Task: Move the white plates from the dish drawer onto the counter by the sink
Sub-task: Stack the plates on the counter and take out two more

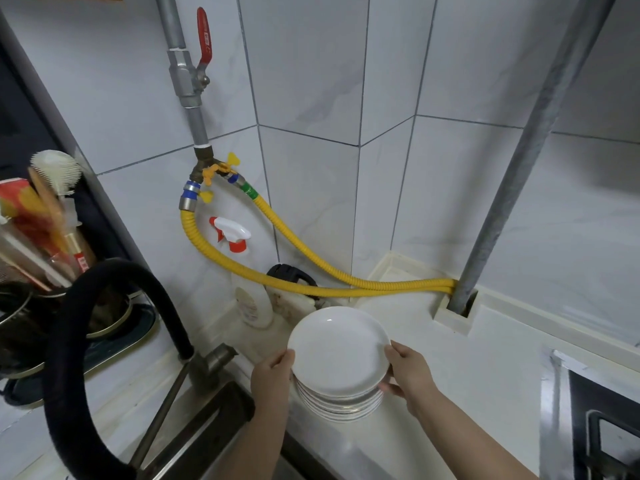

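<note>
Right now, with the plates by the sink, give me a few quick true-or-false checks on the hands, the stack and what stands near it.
1. Both hands hold the stack of plates, the left hand on its left edge and the right hand on its right edge. True.
2. Only one plate is being held. False: several plates are stacked, their rims showing under the top one.
3. A spray bottle stands behind the stack near the wall. True.
4. The hoses along the wall are green. False: they are yellow.
5. The stack is over the sink basin. False: it is over the counter to the right of the sink.
</note>
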{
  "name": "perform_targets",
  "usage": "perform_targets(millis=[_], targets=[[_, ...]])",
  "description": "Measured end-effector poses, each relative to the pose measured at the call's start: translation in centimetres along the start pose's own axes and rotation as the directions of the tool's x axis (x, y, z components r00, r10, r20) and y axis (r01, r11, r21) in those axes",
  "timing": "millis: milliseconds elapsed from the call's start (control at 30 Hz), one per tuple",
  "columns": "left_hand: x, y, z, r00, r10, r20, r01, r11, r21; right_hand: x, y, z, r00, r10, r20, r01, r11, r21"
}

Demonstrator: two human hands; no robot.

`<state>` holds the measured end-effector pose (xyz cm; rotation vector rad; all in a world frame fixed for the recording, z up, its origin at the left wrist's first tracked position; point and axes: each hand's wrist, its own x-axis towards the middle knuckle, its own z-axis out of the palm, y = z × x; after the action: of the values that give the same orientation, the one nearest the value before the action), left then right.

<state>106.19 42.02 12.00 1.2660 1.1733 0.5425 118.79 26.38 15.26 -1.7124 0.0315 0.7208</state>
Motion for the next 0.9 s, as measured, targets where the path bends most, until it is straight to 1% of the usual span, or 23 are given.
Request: perform_targets(millis=[233,367,467,600,733,800,867,900], targets=[[1.3,-1.1,0.5,1.0,0.001,0.028,-0.001,1.0,-0.008,0.9,1.3,-0.6,0.999,0.038,-0.01,-0.038,0.999,0.007],[1.4,-1.6,0.7,1.0,0.022,0.01,-0.022,1.0,0.008,1.0,1.5,-0.7,1.0,0.03,-0.005,-0.03,0.999,0.024],[1.1,-1.8,0.8,0.999,0.038,-0.005,-0.037,0.998,0.044,1.0,1.3,-0.9,0.999,0.038,0.018,-0.038,0.999,-0.004],[-0.8,-1.5,0.8,0.998,0.068,0.007,-0.069,0.986,0.15,0.0,0.8,-1.8,0.991,0.039,0.131,-0.026,0.994,-0.106],[-3.8,-1.3,0.5,0.997,0.029,0.072,-0.046,0.965,0.259,-1.5,0.7,-2.8,0.983,0.032,0.183,0.016,0.967,-0.253],[-5.8,-1.5,0.3,0.994,0.007,0.112,-0.04,0.954,0.296,-2.3,0.9,-3.3,0.978,0.006,0.208,0.063,0.943,-0.327],[-8.1,-1.8,-0.1,0.991,0.018,0.135,-0.067,0.927,0.369,-3.4,1.3,-3.8,0.966,-0.054,0.255,0.158,0.898,-0.409],[-8.9,-2.1,-0.2,0.987,0.027,0.157,-0.092,0.902,0.423,-3.7,1.6,-4.0,0.955,-0.096,0.282,0.222,0.859,-0.461]])
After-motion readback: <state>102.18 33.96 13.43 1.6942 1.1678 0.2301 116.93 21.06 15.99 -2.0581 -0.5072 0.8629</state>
